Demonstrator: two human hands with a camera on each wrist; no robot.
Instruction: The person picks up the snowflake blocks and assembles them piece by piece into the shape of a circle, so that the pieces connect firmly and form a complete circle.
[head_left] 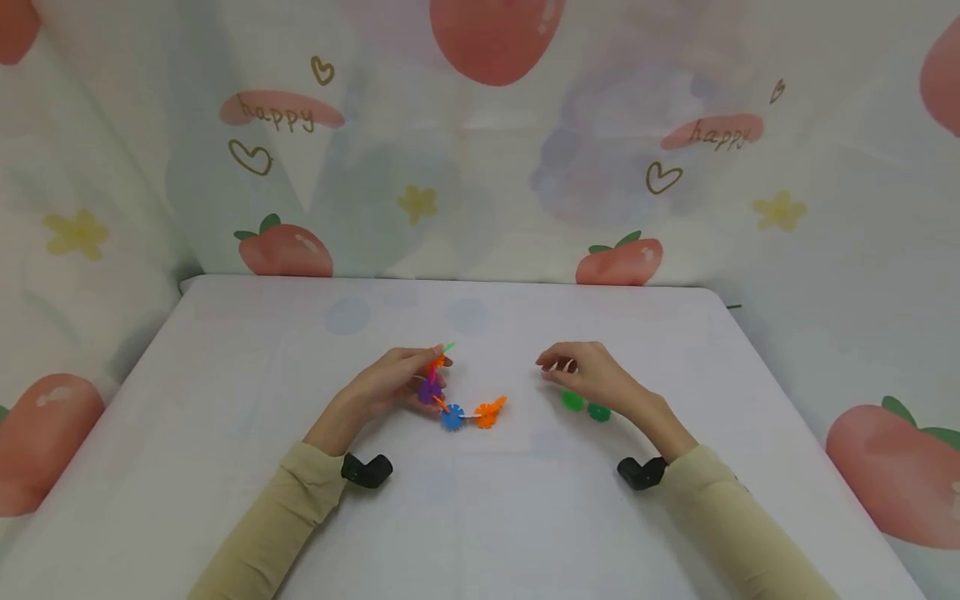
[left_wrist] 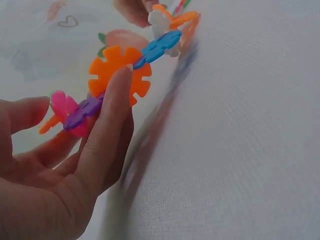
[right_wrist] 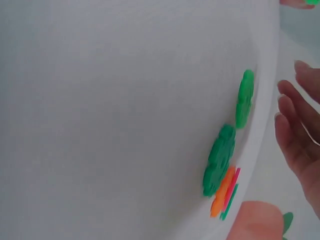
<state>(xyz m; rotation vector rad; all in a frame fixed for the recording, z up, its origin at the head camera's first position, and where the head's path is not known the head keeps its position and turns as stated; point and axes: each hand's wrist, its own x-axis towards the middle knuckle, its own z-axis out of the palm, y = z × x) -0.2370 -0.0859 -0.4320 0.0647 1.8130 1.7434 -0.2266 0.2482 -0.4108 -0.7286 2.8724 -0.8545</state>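
Observation:
My left hand [head_left: 393,379] grips a curved chain of interlocking notched plastic discs. A purple disc [left_wrist: 84,111] and an orange disc [left_wrist: 114,75] show beside the fingers in the left wrist view, with a pink disc [left_wrist: 65,106] further in. Beyond the hand the chain runs on through a blue disc [head_left: 452,417] to an orange end disc [head_left: 486,415]. A green tip [head_left: 448,347] stands out at its other end. Holding nothing, my right hand [head_left: 596,373] hovers with loosely bent fingers over a light green disc [head_left: 573,401] and a dark green disc [head_left: 599,412].
Past the dark green disc, orange [right_wrist: 223,192] and pink [right_wrist: 231,189] discs show in the right wrist view. All this is on a white-covered table [head_left: 480,517], with a printed cloth backdrop [head_left: 480,167] behind it. A black wrist mount [head_left: 369,472] sits at the left cuff.

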